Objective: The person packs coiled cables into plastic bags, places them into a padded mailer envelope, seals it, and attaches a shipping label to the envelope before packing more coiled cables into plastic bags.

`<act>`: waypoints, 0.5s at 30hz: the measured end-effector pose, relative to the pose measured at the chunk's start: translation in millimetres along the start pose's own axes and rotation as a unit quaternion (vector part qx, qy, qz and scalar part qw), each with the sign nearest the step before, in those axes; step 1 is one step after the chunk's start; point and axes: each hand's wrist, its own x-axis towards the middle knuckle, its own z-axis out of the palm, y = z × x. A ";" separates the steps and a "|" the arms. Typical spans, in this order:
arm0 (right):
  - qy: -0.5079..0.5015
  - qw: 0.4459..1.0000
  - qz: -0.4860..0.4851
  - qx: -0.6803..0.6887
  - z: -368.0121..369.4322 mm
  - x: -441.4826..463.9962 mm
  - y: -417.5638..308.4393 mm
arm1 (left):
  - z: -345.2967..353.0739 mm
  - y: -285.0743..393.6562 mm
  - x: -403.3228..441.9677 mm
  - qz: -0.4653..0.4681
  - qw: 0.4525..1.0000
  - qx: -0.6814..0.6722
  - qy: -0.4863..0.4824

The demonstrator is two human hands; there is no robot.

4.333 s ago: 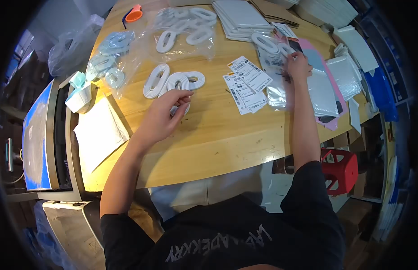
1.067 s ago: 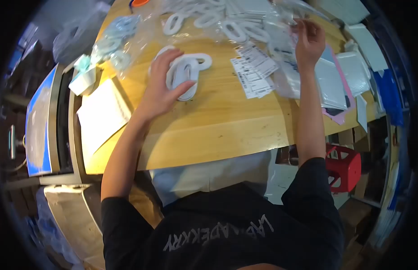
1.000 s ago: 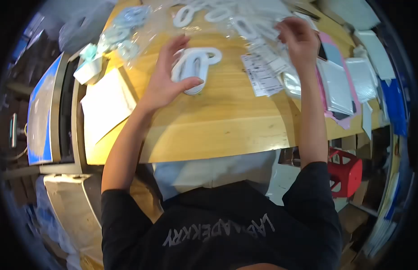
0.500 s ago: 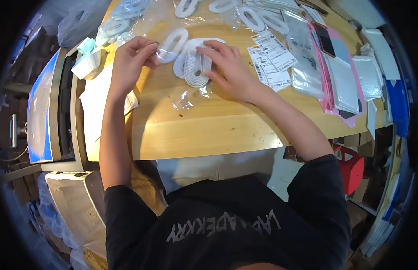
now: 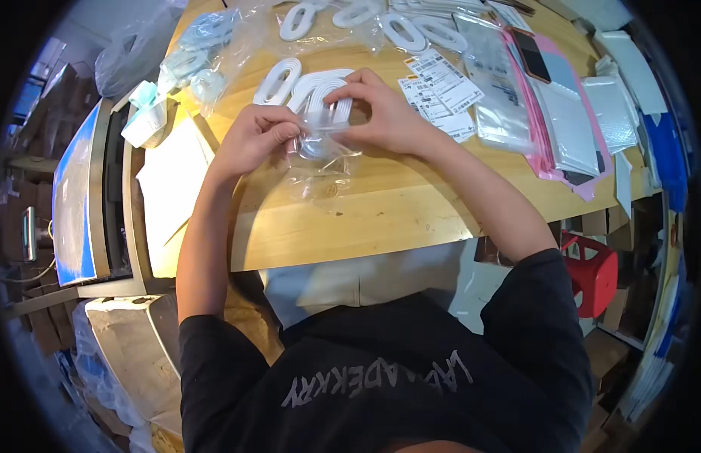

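Note:
My left hand (image 5: 254, 142) is closed, pinching the edge of a clear plastic bag (image 5: 320, 186) between thumb and fingertips. My right hand (image 5: 388, 119) curls over a coil of white flat cord (image 5: 326, 92), with its fingers on the upper side and its thumb lower down. The bag's film lies over the lower part of that coil and wrinkles towards me. A second white coil (image 5: 299, 97) shows partly behind it. Just to the left, a looped oval coil (image 5: 278, 81) lies on the table, touched by neither hand.
More bagged white coils (image 5: 297, 21) lie along the far side. Printed labels (image 5: 445, 89), a stack of clear bags (image 5: 501, 113), pink mailers (image 5: 543, 143) and a phone (image 5: 531, 54) are on the right. A monitor (image 5: 77, 196) stands left, near a small white cup (image 5: 145, 124).
My left hand has left the oval coil and come down and right to the bag's edge. My right hand stays at the coil, with its thumb now lower. The view has shifted slightly.

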 end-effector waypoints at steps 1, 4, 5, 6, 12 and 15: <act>0.014 0.994 0.032 0.103 -1.4 1.0 2.4 | 1.0 -0.3 0.6 -0.001 1.000 -0.001 -0.001; 0.038 0.945 0.102 0.309 -11.0 3.7 5.3 | 3.8 2.6 -1.9 -0.006 0.999 -0.015 -0.038; 0.086 0.939 0.085 0.322 -27.4 5.6 2.2 | 6.2 4.3 -3.5 -0.010 0.999 -0.019 -0.036; 0.133 0.931 0.065 0.333 -39.8 7.0 3.1 | 9.0 8.4 -3.4 -0.012 0.999 -0.007 -0.034; 0.283 0.889 0.105 0.344 -80.6 14.4 -10.2 | 29.2 14.0 -0.7 -0.036 0.998 -0.015 -0.055; 0.263 0.892 0.088 0.358 -88.2 10.9 9.6 | 37.1 17.9 0.2 -0.041 0.996 0.007 -0.079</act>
